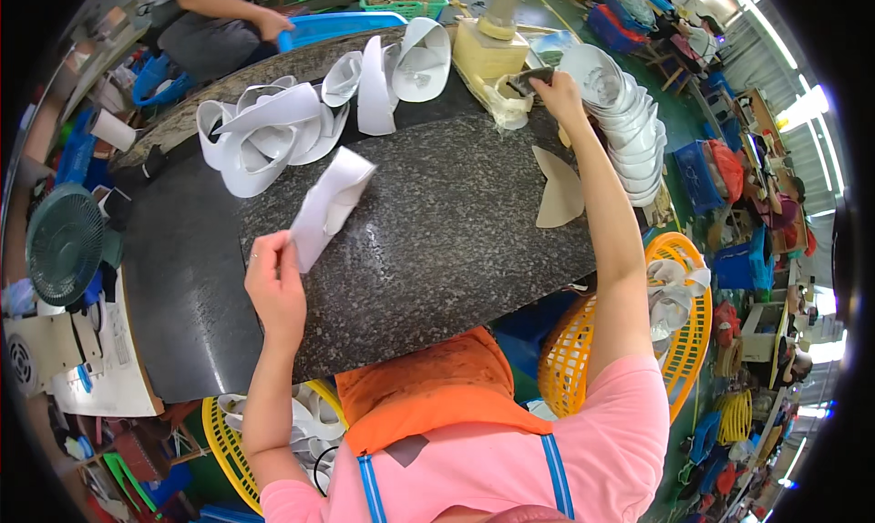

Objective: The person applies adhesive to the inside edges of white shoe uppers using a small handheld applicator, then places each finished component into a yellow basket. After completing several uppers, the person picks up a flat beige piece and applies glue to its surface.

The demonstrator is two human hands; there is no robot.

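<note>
My left hand [277, 291] pinches the near end of a white curved piece [330, 206], which looks like a shoe upper, and holds it tilted above the dark speckled tabletop [428, 250]. At the far right of the table, my right hand [560, 97] grips a dark flat scraper-like tool [531, 80]. Its end is over a small pot [509, 111] crusted with cream-coloured paste; whether it touches the paste I cannot tell. Between my right forearm and the tabletop's middle lies a flat beige piece [559, 190].
White uppers [264, 140] are heaped along the far left edge, and a nested stack of them [629, 127] lines the right. A yellow block-shaped stand [488, 54] backs the pot. Yellow baskets [679, 250] flank me. Another person's hand [272, 24] touches a blue tub [342, 29].
</note>
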